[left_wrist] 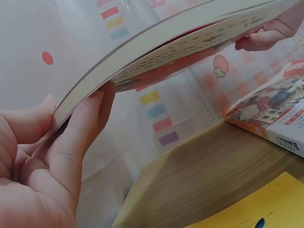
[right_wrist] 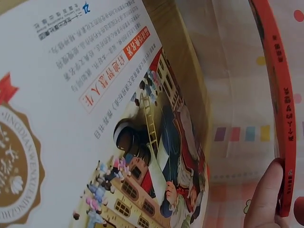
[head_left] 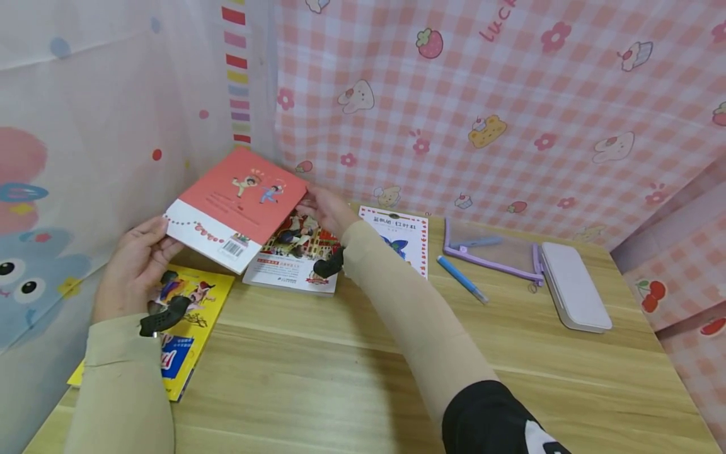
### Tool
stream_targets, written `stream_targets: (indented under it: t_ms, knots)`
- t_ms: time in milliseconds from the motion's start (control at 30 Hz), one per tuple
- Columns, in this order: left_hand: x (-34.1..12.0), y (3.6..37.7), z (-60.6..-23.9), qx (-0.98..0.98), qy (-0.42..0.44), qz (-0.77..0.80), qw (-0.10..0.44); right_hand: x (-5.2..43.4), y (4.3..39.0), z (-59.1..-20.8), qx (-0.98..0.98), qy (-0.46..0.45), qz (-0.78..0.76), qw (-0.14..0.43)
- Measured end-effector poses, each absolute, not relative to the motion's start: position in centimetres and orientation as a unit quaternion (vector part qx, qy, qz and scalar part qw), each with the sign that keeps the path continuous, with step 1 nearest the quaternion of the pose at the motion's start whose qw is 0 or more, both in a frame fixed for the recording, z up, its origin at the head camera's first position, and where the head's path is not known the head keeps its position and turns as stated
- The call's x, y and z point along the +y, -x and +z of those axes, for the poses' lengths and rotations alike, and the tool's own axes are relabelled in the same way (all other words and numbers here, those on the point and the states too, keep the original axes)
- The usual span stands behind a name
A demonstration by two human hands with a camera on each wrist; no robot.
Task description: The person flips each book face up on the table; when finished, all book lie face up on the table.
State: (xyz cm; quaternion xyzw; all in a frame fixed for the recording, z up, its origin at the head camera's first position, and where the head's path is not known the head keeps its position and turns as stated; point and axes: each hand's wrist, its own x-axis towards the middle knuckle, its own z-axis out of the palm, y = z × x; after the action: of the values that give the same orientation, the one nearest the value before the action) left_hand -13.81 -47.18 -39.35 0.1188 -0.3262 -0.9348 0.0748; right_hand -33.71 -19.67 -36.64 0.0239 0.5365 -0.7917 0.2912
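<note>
Both hands hold up a red and white book [head_left: 244,195], tilted above the back left of the table. My left hand [head_left: 133,261] grips its lower left edge, thumb on one face and fingers beneath, as the left wrist view shows. At the upper right corner, my right hand [head_left: 329,211] pinches it near the red spine [right_wrist: 283,118]. Under the right forearm lies a book with a castle picture [head_left: 295,255], also large in the right wrist view [right_wrist: 156,156]. Below the left hand is a yellow book [head_left: 195,315], partly covered by the wrist and sleeve.
A white book with a blue flower [head_left: 408,233] lies behind the right forearm. Farther right are a blue marker [head_left: 462,279], a purple-edged mesh pouch [head_left: 493,265] with a pen inside, and a white case [head_left: 575,287]. Patterned curtains [head_left: 510,94] border the wooden table [head_left: 295,378].
</note>
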Motion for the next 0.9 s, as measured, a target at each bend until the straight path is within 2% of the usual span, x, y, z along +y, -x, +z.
stream_targets:
  t_ms: [600, 900]
  knots:
    - [-47.66, 13.41, -38.88, -0.419, -0.129, -0.895, 0.088, -19.22, 33.53, -36.01, 0.567, -0.005, -0.776, 0.278]
    - [-47.89, 13.20, -38.60, -0.463, -0.163, -0.866, 0.096, -19.09, 33.30, -36.11, 0.576, 0.012, -0.770, 0.275]
